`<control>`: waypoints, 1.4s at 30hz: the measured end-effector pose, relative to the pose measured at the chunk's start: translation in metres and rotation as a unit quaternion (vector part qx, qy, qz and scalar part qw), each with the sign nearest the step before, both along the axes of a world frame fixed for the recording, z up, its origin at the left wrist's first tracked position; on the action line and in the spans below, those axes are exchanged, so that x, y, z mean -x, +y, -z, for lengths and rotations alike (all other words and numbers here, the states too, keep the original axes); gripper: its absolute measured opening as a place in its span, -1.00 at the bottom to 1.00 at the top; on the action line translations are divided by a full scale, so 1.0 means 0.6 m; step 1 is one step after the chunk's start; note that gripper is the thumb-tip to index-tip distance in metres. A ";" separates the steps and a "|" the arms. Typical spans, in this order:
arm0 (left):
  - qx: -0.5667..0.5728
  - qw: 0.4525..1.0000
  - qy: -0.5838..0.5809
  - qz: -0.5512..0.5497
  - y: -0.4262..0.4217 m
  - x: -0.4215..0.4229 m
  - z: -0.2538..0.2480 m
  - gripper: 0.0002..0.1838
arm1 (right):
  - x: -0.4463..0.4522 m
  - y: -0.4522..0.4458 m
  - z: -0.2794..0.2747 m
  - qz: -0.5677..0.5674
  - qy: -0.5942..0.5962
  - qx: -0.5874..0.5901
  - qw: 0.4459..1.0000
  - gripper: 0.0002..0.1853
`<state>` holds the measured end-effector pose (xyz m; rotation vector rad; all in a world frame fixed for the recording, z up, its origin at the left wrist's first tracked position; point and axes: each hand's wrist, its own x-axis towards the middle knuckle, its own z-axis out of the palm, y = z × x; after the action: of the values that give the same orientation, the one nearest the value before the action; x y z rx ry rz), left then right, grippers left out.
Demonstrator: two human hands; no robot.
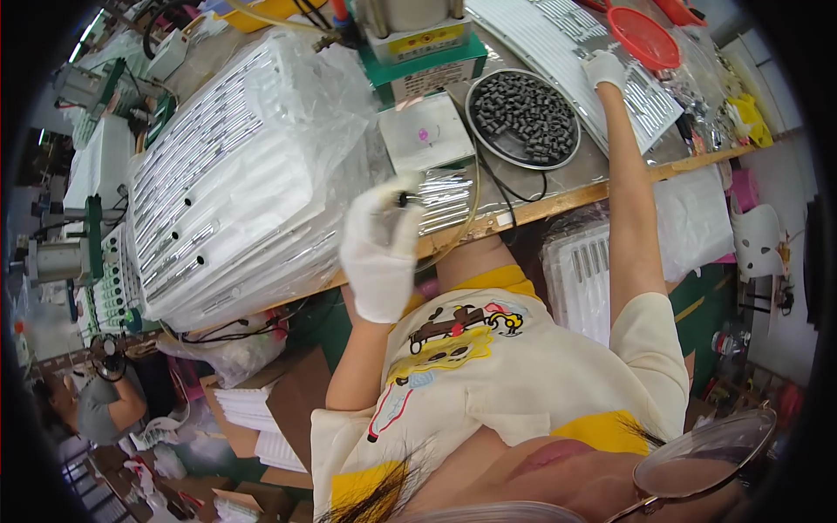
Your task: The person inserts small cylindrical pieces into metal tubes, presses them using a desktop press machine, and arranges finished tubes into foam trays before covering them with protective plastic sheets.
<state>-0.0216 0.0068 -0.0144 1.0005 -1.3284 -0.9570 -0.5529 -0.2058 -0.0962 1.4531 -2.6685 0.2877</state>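
My left hand [381, 257], in a white glove, is raised in front of the small press. Its thumb and fingers curl around a small black piece [404, 200], which is blurred. Just beyond it, shiny metal tubes [446, 193] lie beside a metal block [425, 132] with a pink mark. My right hand [603, 70], also gloved, reaches far out over a white slotted tray [523, 35] holding metal tubes. Its fingers are bent down at the tray, and what they grip is hidden. A round metal bowl [472, 113] of black cylindrical pieces [526, 113] stands between the hands.
The press with a green base [436, 71] stands at the back. On the left, plastic film covers stacked white trays of tubes [209, 192]. A red basket [643, 39] is at the right. A black cable [514, 196] hangs over the wooden table edge [558, 202]. Another person [109, 405] sits at lower left.
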 end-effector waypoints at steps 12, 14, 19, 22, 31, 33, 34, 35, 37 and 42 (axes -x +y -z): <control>0.209 0.966 -0.150 0.008 0.012 -0.009 0.000 -0.48 | -0.075 0.071 -0.042 0.026 -0.048 0.101 0.993 -0.49; 0.183 0.974 -0.131 0.010 0.017 -0.012 -0.004 -0.50 | -0.123 0.113 -0.069 -0.030 -0.062 0.160 0.985 -0.48; -0.057 0.991 0.055 0.108 0.035 -0.017 -0.032 -0.66 | -0.254 0.218 -0.147 -0.085 -0.099 0.228 0.965 -0.49; 0.185 0.960 -0.182 0.109 0.027 -0.016 -0.016 -0.64 | -0.339 0.276 -0.197 -0.122 -0.209 0.250 0.937 -0.58; 0.048 0.997 -0.051 0.040 0.035 -0.011 -0.019 -0.61 | -0.507 0.399 -0.282 -0.257 -0.433 0.317 0.804 -0.82; 0.084 0.992 -0.091 0.026 0.037 -0.013 -0.027 -0.59 | -0.522 0.417 -0.284 -0.300 -0.442 0.316 0.784 -0.82; 0.121 0.984 -0.133 0.012 0.038 -0.013 -0.030 -0.58 | -0.530 0.421 -0.285 -0.340 -0.451 0.315 0.763 -0.83; 0.120 0.984 -0.134 0.013 0.037 -0.014 -0.030 -0.58 | -0.542 0.421 -0.288 -0.350 -0.439 0.321 0.762 -0.81; 0.159 0.976 -0.146 -0.002 0.035 -0.015 -0.031 -0.54 | -0.551 0.421 -0.288 -0.376 -0.441 0.308 0.755 -0.81; 0.168 0.972 -0.164 0.010 0.034 -0.019 -0.025 -0.53 | -0.573 0.407 -0.283 -0.478 -0.347 0.268 0.761 -0.79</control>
<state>-0.0100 0.0274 0.0003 0.9066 -1.7128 -0.5653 -0.2093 0.0382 0.0737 2.6304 -1.5299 1.7637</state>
